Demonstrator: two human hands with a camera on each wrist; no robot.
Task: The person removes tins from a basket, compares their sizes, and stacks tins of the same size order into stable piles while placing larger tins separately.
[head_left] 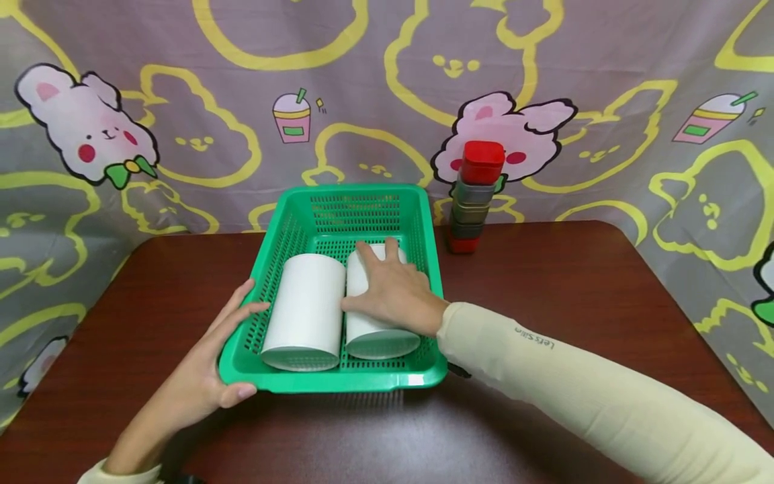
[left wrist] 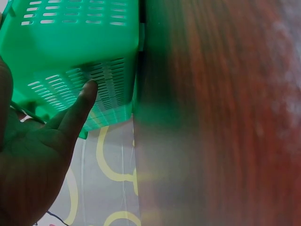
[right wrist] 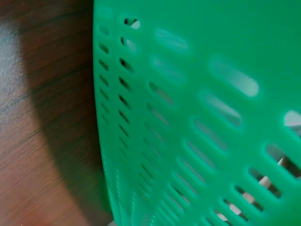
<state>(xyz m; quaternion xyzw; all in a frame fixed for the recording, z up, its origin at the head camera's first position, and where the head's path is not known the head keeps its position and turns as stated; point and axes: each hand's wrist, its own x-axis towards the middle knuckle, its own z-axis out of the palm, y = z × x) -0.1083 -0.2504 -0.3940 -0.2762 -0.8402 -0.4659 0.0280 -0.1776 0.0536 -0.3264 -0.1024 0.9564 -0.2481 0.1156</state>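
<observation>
A green plastic basket (head_left: 326, 383) with slotted walls stands on the table. Inside it, two white cylinders lie side by side, their near ends tinted green. Over the right white cylinder (head_left: 361, 274) my right hand (head_left: 390, 289) is spread, gripping it from above with the thumb on its left side. The left white cylinder (head_left: 305, 306) lies untouched beside it. My left hand (head_left: 208, 363) holds the basket's front left corner, fingers reaching over the left rim and thumb by the front rim. In the left wrist view, one digit lies along the slotted outer wall (left wrist: 51, 42).
To the right of the basket stands a stack of small square blocks (head_left: 474, 195), red at top and bottom, grey and olive between. A patterned curtain (head_left: 375, 101) hangs behind the dark wooden table (head_left: 544, 282).
</observation>
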